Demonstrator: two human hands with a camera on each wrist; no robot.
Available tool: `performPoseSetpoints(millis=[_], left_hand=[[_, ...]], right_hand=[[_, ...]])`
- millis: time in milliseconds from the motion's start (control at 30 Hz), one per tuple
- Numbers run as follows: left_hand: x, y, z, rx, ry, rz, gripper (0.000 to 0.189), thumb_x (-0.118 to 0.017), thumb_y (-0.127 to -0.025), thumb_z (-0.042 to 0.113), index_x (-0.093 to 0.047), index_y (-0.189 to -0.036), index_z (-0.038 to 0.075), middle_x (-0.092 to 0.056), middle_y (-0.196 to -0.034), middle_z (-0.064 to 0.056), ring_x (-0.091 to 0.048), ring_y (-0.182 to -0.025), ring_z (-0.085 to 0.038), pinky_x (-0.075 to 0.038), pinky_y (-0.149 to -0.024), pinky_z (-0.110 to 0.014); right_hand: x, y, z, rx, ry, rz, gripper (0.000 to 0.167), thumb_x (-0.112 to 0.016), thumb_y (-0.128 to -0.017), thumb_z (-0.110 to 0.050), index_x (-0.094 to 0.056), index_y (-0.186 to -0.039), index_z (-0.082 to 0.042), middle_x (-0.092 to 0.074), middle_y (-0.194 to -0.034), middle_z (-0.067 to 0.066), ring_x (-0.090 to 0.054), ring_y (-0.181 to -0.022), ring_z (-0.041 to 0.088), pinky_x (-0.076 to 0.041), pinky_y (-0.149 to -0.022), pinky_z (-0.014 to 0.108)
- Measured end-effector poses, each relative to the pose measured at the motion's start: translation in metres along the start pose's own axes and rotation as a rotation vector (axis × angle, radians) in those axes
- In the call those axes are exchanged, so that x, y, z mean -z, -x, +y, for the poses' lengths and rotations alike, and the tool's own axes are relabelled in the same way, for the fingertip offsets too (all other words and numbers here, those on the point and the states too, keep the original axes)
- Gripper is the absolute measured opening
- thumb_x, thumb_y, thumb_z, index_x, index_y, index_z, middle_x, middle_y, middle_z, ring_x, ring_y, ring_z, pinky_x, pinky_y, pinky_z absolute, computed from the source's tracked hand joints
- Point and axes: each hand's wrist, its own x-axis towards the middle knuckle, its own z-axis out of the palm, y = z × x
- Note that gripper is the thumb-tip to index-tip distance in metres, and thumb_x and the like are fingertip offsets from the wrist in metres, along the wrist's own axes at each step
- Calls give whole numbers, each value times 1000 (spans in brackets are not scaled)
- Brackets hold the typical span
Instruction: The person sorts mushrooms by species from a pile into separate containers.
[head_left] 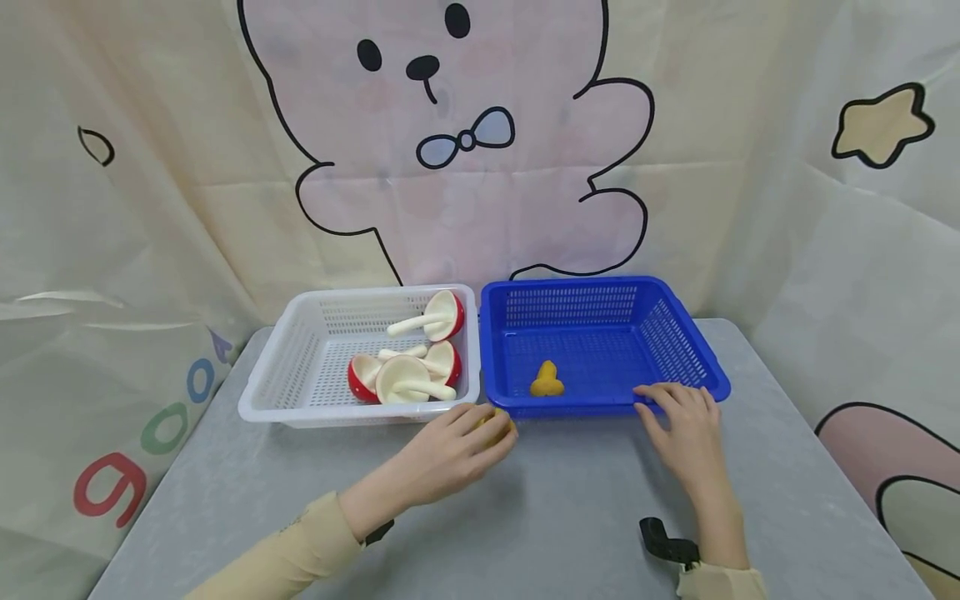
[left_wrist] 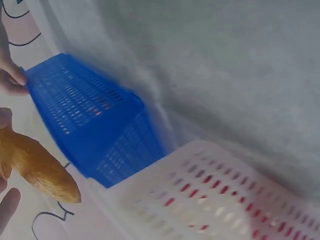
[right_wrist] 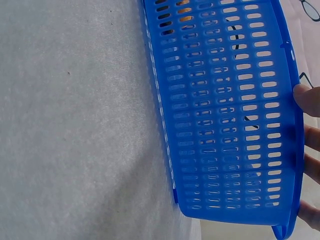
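Observation:
My left hand (head_left: 459,446) grips a yellow-brown toy (left_wrist: 42,167), knobbly with a tapered end, at the front between the two baskets. In the head view the fingers cover most of it. My right hand (head_left: 684,429) holds the near rim of the blue basket (head_left: 600,408) toward its right corner, thumb outside and fingers over the edge. Inside that basket, near the front left, lies a yellow toy (head_left: 547,382) with a rounded knob above a wider lobed base.
Left of the blue basket stands a white basket (head_left: 262,400), its side close against it. Several red-and-white toy mushrooms (head_left: 405,379) lie in its right half. Both stand on a grey table (head_left: 570,508), before a printed curtain (head_left: 705,125).

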Motion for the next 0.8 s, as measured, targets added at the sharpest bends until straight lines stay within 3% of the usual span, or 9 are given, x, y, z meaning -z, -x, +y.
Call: performPoseSetpoints(millis=[300, 600, 800], left_hand=[[7, -39, -20, -55, -10, -34, 37, -69, -88, 27, -59, -123, 19, -61, -122, 0, -57, -110, -18, -50, -91, -25], [-2, -68, -42, -118, -15, -21, 30, -59, -93, 23, -59, -123, 19, -60, -119, 2, -56, -108, -16, -48, -85, -24], [-11, -89, -49, -155, -8, -41, 19, -48, -95, 15, -60, -107, 22, -59, -105, 6, -54, -94, -12, -45, -72, -22]], right_hand=[[1, 0, -1, 11, -12, 12, 19, -73, -81, -6, -71, -100, -9, -67, -100, 15, -55, -105, 38, -24, -102, 70], [0, -1, -1, 27, -12, 26, 19, -74, -80, -5, -71, -98, -9, -68, -99, 15, -56, -103, 37, -25, -102, 70], [1, 0, -1, 11, -9, 13, 18, -73, -81, -7, -71, -100, -10, -67, -101, 15, -55, -104, 38, -24, -102, 70]])
